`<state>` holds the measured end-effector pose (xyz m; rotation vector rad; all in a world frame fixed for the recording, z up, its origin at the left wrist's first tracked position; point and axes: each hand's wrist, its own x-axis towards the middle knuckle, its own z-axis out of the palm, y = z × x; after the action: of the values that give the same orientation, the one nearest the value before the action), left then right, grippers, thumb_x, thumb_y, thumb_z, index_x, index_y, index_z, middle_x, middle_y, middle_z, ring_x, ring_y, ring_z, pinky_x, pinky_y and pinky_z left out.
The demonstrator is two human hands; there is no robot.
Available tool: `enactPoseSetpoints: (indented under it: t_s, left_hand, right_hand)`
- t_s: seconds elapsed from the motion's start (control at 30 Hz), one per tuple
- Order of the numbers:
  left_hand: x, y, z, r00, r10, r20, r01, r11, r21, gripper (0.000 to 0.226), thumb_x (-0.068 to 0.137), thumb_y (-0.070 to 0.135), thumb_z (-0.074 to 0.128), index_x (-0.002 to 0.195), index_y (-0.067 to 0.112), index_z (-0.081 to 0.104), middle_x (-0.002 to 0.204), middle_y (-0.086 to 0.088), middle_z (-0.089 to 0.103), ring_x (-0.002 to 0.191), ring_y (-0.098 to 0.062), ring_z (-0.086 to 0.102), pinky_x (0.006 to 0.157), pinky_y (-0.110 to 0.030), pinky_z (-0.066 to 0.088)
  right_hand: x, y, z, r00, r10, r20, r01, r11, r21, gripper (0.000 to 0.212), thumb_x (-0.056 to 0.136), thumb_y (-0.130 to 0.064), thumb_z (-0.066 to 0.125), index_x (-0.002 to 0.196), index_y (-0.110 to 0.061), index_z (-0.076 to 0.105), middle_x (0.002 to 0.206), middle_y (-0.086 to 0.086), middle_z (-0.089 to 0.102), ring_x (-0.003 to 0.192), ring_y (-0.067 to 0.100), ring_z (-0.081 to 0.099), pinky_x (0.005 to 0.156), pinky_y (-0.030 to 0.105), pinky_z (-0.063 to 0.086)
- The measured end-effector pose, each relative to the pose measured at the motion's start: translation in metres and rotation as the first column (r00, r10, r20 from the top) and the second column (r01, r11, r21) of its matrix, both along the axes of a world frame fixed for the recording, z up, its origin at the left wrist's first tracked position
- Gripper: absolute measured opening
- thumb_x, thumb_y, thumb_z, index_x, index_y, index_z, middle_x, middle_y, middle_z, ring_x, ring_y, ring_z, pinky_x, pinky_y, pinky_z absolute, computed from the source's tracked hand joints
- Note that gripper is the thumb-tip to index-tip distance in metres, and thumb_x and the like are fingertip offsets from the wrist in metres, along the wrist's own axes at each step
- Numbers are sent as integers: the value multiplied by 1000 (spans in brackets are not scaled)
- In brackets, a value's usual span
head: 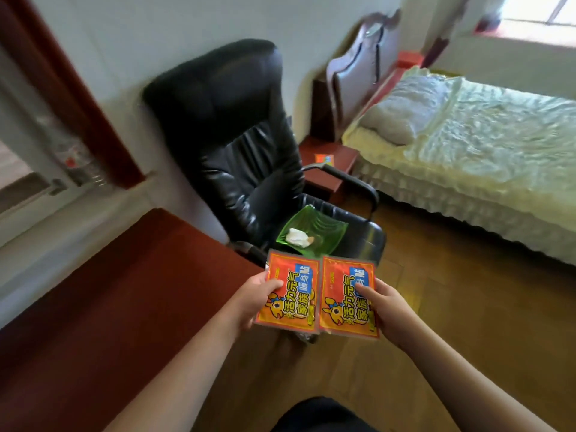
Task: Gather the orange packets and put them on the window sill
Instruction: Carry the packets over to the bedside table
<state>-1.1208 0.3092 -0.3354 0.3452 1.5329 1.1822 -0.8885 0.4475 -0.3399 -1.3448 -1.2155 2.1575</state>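
Observation:
I hold two orange packets side by side in front of me, over the front edge of a black chair. My left hand (254, 299) grips the left orange packet (291, 286) by its left edge. My right hand (388, 308) grips the right orange packet (344, 294) by its right edge, thumb on its face. A third orange packet (324, 159) lies on the red bedside table (330, 169) behind the chair. The window sill (526, 34) shows at the top right, beyond the bed.
A black leather office chair (237, 145) stands ahead with a green glass dish (324, 227) holding white scraps on its seat. A red-brown desk (124, 291) lies to my left. The bed (486, 151) fills the right side. Wooden floor (467, 291) runs between.

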Motion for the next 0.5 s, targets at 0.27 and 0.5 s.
enactPoseSetpoints:
  t_s: [0.27,0.5]
  left_hand:
    - [101,105,4,982,-179,-65,180,984,-2,15,98,11,52,109,12,63,94,-16,77,84,-32,74,80,-50,60]
    - [132,160,2,968,-245,-51,245,969,1,16,98,9,53,111,9,62,88,-13,78,76,-27,76,64,-40,64]
  right_hand:
    - [121,67,3,992,-123,-1,123,990,64,27,94,-22,64,119,-13,59,100,13,79,91,31,76,69,41,63]
    - [161,99,-4,978,-207,-33,208,977,37,25,94,-22,63,118,-15,59,100,12,79,91,31,76,66,39,63]
